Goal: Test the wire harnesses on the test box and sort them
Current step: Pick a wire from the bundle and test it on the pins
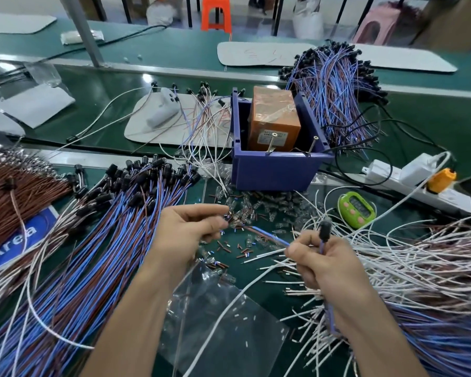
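Green timer (356, 209), white power strip (381, 171)

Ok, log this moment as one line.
left hand: pinches harness end | right hand: grips harness | test box: untouched

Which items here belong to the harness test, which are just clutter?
Job: blue-and-brown wire harness between left hand and right hand; orange taped test box in blue plastic bin; harness pile at left.
Idle: green plastic timer; white power strip; clear plastic bag.
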